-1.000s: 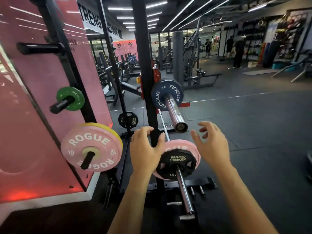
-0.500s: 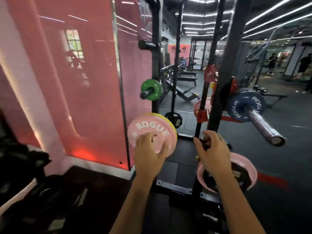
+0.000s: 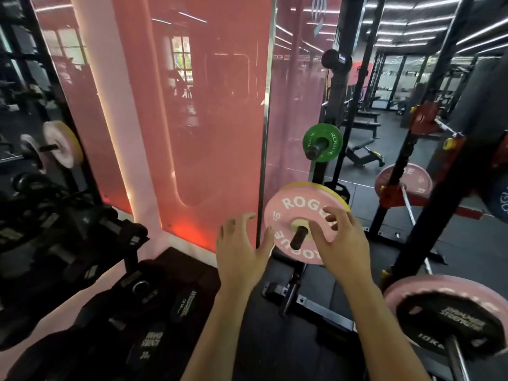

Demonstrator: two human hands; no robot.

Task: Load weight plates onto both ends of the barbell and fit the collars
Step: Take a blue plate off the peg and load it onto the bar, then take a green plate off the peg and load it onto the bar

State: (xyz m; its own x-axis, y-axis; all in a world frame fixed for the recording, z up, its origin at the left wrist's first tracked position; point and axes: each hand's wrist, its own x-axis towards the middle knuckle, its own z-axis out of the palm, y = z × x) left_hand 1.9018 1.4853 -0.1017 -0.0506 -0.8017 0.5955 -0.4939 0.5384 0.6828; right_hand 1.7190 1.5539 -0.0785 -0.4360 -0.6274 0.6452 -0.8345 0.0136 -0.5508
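A pink ROGUE plate (image 3: 295, 213) hangs on a black storage peg (image 3: 298, 237) of the rack, with a yellow plate (image 3: 316, 186) behind it. My left hand (image 3: 242, 251) hovers open at the plate's left edge. In front of the plate's right half, my right hand (image 3: 343, 243) has its fingers spread; whether it touches the plate I cannot tell. Above, a small green plate (image 3: 330, 138) sits on another peg. The blue plate (image 3: 501, 200) on the barbell shows at the right edge. No collar is in view.
A pink plate with a black Hammer Strength plate (image 3: 450, 323) sits on a low bar at the bottom right. Another pink plate (image 3: 415, 180) hangs behind the rack upright (image 3: 456, 171). Dumbbells (image 3: 148, 345) fill a rack at the lower left. A pink mirrored wall (image 3: 209, 105) stands ahead.
The view has swung left from the barbell end to the storage pegs. Both hands have moved from the low plates to the pink ROGUE plate on its peg.
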